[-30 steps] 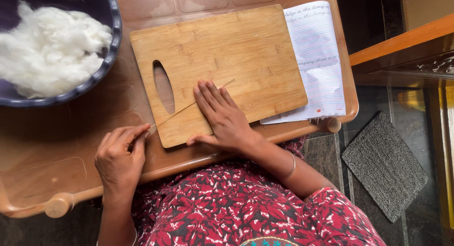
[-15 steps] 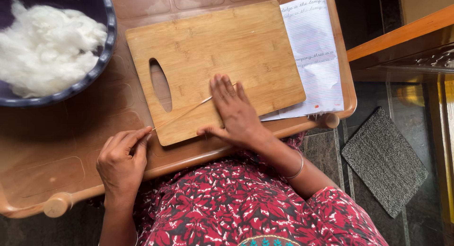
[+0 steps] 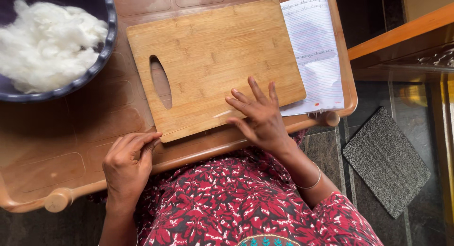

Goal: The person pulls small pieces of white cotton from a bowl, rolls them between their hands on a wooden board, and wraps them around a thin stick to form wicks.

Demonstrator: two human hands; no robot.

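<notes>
A bamboo cutting board with an oval handle slot lies on a brown plastic lap table. My left hand rests at the board's near left corner, thumb and forefinger pinched on the end of a thin pale stick. The stick runs to the right along the board's near edge and looks blurred. My right hand lies flat with fingers spread over the board's near right part, at the stick's other end. Whether its palm touches the stick is hidden.
A dark blue bowl of white cotton fluff stands at the table's far left. A lined sheet of paper lies partly under the board's right side. A grey mat lies on the floor beside wooden furniture.
My right hand has slid to the right and toward me across the board, fingers spreading. The stick has shifted toward the board's near edge. My left hand stays pinched on its end.
</notes>
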